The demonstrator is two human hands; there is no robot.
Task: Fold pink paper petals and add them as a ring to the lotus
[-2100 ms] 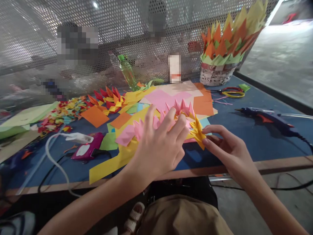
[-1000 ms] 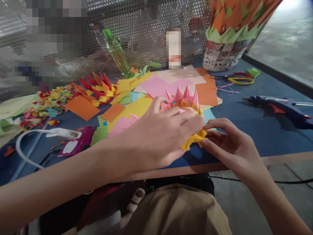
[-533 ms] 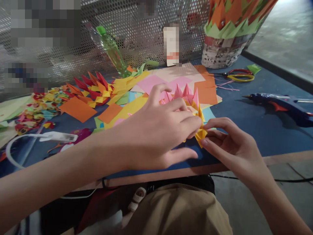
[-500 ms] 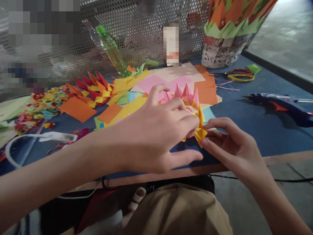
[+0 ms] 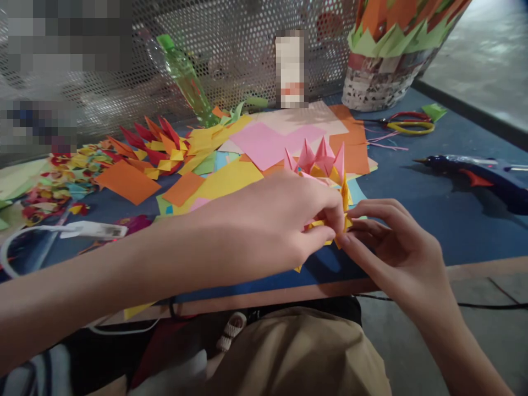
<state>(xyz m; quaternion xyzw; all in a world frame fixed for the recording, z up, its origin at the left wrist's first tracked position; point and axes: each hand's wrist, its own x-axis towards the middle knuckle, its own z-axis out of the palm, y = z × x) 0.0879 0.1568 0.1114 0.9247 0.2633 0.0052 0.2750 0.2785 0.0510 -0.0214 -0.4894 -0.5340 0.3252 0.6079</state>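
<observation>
A chain of folded paper points, pink (image 5: 319, 158) on top and yellow (image 5: 345, 193) at its near end, rests at the front of the blue table (image 5: 433, 220). My left hand (image 5: 268, 225) reaches across and covers most of it, fingers closed and pinching the yellow end. My right hand (image 5: 391, 253) meets it from the right, thumb and fingers pinched on the same yellow piece. The part under my left hand is hidden.
Loose coloured paper sheets (image 5: 264, 143) lie behind the hands. A red and yellow folded strip (image 5: 157, 146) and paper scraps (image 5: 61, 176) lie left. A blue glue gun (image 5: 478, 173), scissors (image 5: 408, 124), a green bottle (image 5: 185, 82), a paper-decorated basket (image 5: 383, 60) and a pink glue gun (image 5: 132, 223) are around.
My left hand went from lying spread over the pink chain to closing its fingers on the yellow end. The view tilted down and the hands drew together.
</observation>
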